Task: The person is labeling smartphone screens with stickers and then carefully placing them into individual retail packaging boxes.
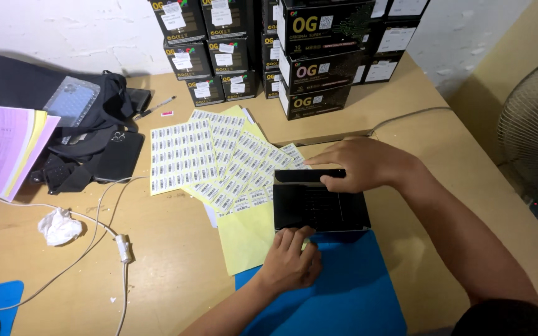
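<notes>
A flat, glossy black box [320, 205], rectangular with sharp corners, lies on the tan wooden worktop [175, 249], its near edge over a smooth blue mat [344, 292]. A narrow black strip along its far edge looks like a lid or flap, but it is hard to make out.

The right hand [359, 165] rests palm down across the far edge of the box, fingers together and pressing on that strip; it grips nothing that can be seen. The left hand [291, 261] sits at the near edge, fingers curled with their tips touching the box's front rim, not closed around it. The box surface under both hands is hidden.

Just left of the box, sheets of small white barcode stickers [219, 158] on pale yellow backing fan out, overlapping; 1 plain yellow sheet [244, 239] slips under the box's left corner. Behind, matt black cartons [316, 62] with white labels stand in stacks against a rough white wall, their tops cut off. At far left lie a soft black bag [88, 118], pink and yellow papers [10, 149], a crumpled white tissue [60, 227] and a thin white cable [104, 233]. A wire fan grille [537, 137] is cut off at the right.
</notes>
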